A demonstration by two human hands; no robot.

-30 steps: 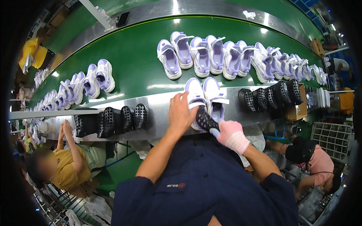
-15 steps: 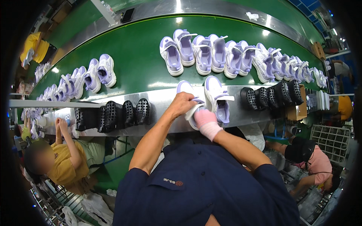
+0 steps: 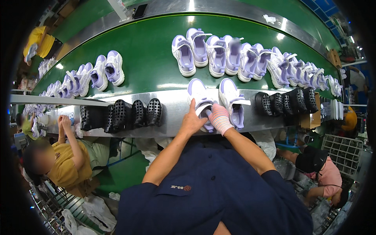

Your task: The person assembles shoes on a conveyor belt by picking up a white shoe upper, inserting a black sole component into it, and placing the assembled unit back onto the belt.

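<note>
A white and lavender sneaker (image 3: pixel 196 88) stands on the metal ledge in front of me, toe pointing away. My left hand (image 3: pixel 192 120), bare, grips its left side, thumb along the collar. On the other side, my right hand (image 3: pixel 220 119), in a pink striped glove, has its fingers bent at the rim of the opening and holds the collar. Its fingertips are partly hidden inside. Just right of it stands a matching sneaker (image 3: pixel 228 91), its white strap sticking out to the right; neither hand grips that one.
Rows of sneakers (image 3: pixel 183 55) line the green belt (image 3: pixel 149 58), with another group (image 3: pixel 114 67) farther left. Black perforated shoe forms (image 3: pixel 154 112) stand on the ledge (image 3: pixel 172 102) at left, more forms (image 3: pixel 296 98) at right near a cardboard box (image 3: pixel 312 118). Co-workers sit on both sides.
My left hand has come down from the sneaker's strap to its side near the heel. My right hand, blurred before, is now steadier at the collar. The view has shifted slightly.
</note>
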